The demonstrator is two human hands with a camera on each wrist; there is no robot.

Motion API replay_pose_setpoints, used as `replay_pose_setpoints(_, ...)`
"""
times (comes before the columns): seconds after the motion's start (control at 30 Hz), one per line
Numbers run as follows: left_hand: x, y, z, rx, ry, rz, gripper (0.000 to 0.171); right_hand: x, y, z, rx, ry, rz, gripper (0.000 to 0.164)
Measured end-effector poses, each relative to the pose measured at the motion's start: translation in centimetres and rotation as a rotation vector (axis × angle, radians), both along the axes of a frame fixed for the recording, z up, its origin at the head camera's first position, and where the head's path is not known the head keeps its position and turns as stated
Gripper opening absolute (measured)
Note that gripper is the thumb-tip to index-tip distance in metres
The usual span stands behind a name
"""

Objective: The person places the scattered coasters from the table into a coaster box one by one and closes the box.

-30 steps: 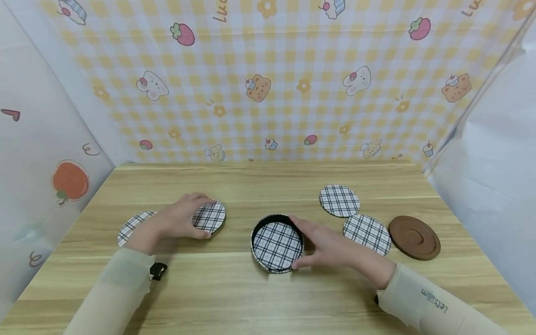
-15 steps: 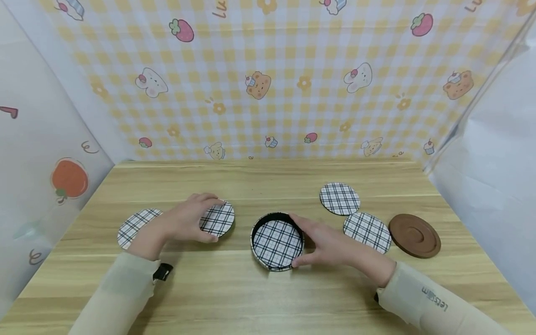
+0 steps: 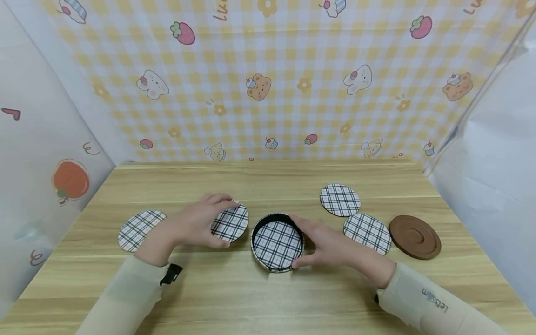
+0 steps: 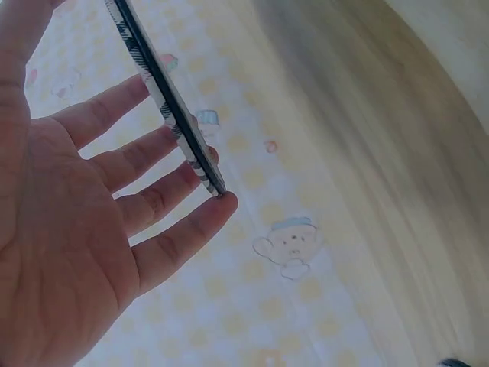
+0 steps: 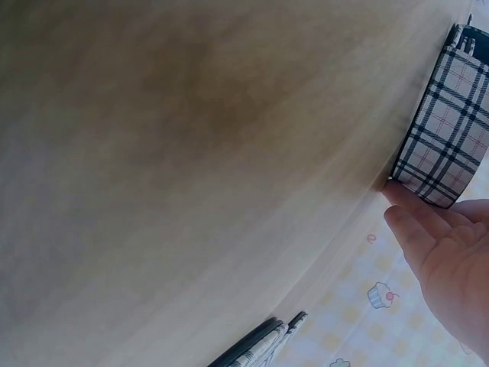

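Observation:
My left hand holds a round plaid coaster by its edge between thumb and fingers, just left of a round coaster holder. In the left wrist view this coaster is seen edge-on, off the table. The low, open-topped holder has a black inner wall; a plaid disc shows inside, though whether it is a coaster or a lining I cannot tell. My right hand grips the holder's right side, thumb near and fingers far. The right wrist view shows the holder's plaid outer wall above the fingertips.
Another plaid coaster lies on the wooden table at the left, partly behind my left forearm. To the right lie two more coasters, a far one and a nearer one, beside a brown round disc.
My left hand has moved right with the coaster, closer to the holder, uncovering more of the coaster at the left. The right hand and the holder have stayed in place.

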State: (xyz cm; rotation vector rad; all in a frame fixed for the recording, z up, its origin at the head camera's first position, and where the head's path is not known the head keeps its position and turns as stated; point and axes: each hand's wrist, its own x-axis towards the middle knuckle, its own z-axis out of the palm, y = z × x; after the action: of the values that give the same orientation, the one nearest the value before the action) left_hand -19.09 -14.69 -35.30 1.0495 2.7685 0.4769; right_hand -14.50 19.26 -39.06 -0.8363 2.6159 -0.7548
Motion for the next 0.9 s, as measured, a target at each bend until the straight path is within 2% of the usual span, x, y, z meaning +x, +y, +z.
replay_pose_setpoints(0.7, 0.7, 4.5, 0.9, -0.031, -0.026, -0.098, 0.090, -0.1, 0.0, -0.1, 0.000, 0.010, 0.008, 0.115)
replay_pose_setpoints(0.9, 1.0, 5.7, 1.1, -0.041, -0.040, -0.149, 0.090, -0.2, 0.0, -0.2, -0.008, 0.004, 0.011, 0.115)
